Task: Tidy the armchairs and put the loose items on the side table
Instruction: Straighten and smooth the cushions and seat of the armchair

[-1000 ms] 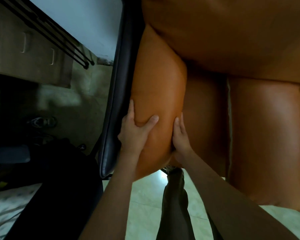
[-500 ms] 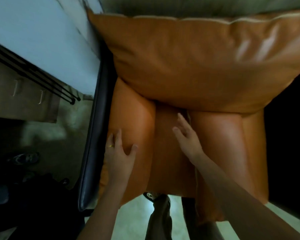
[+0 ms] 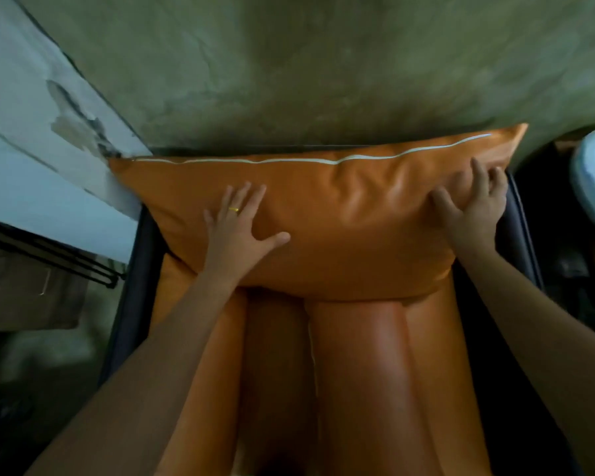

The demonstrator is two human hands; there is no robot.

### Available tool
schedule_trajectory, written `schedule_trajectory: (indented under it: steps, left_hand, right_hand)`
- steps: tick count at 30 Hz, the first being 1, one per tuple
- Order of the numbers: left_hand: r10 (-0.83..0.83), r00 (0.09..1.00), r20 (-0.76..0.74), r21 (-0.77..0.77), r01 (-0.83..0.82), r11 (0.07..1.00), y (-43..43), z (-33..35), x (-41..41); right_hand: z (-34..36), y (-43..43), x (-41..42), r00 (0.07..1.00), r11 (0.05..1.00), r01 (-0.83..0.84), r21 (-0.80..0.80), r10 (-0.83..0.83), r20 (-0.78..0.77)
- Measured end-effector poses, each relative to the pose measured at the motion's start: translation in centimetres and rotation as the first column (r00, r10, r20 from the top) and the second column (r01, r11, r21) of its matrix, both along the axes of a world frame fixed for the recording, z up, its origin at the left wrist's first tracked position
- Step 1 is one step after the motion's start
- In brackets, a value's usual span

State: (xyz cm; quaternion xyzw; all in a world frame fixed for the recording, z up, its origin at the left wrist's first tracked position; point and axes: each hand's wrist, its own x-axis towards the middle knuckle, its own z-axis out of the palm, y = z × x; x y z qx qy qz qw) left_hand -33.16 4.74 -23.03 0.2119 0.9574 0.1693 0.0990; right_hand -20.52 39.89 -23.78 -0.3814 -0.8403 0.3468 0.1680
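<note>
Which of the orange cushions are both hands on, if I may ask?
The wide crosswise cushion with the pale top seam: left hand presses it, right hand grips its end; no hand on the long cushions below.

The armchair [image 3: 134,286] has a dark frame and glossy orange upholstery. A wide orange cushion [image 3: 340,214] stands upright against its back, spanning the frame from side to side. A pale seam runs along the cushion's top edge, and its upper right corner pokes up. Its surface is creased toward the right. The left hand [image 3: 237,231] lies flat on its front, and the right hand [image 3: 471,207] grips its right edge. Below it, the darker seat [image 3: 275,355] lies between a left pad [image 3: 224,365] and a shinier right pad [image 3: 364,365].
</note>
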Motion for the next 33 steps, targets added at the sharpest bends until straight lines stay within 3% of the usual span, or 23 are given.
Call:
schedule_trajectory:
  steps: [3, 8, 13, 19, 22, 29, 33]
  left_hand:
    - [-0.213, 0.973, 0.086, -0.171, 0.225, 0.959, 3.7, -1.0, 0.7]
    - [-0.135, 0.990, 0.038, -0.250, 0.140, 0.958, 6.9, -3.5, 1.8]
    - [-0.130, 0.991, 0.041, -0.294, 0.136, 0.946, 7.8, -4.8, 1.6]
    - [-0.150, 0.988, 0.036, -0.312, 0.154, 0.938, 8.6, -4.8, 2.0]
    - [-0.138, 0.990, 0.025, -0.322, 0.139, 0.937, 8.9, -4.5, 1.9]
    - [-0.138, 0.990, 0.005, -0.300, 0.133, 0.945, 11.3, -3.6, 2.8]
    - [-0.161, 0.987, 0.009, -0.268, 0.158, 0.950, 13.2, -3.3, 3.5]
  right_hand:
    - [-0.7, 3.5, -0.6, 1.000, 0.971, 0.024, -0.237, -0.025, 0.000]
    - [-0.5, 4.8, -3.9, 0.994, 0.934, -0.099, -0.344, 0.075, -0.084]
    - [-1.7, 5.7, -2.6, 0.978, 0.939, -0.207, -0.274, 0.207, -0.027]
    - [-1.8, 5.2, -2.2, 0.999, 0.991, 0.049, -0.126, -0.047, 0.025]
    - [-1.6, 5.4, -2.4, 0.998, 0.998, 0.055, -0.028, -0.055, 0.001]
    - [-0.1, 7.9, -0.6, 0.991, 0.999, 0.045, -0.026, -0.048, -0.127]
    - [0.6, 9.5, 0.5, 0.989, 0.995, 0.095, -0.028, -0.098, -0.113]
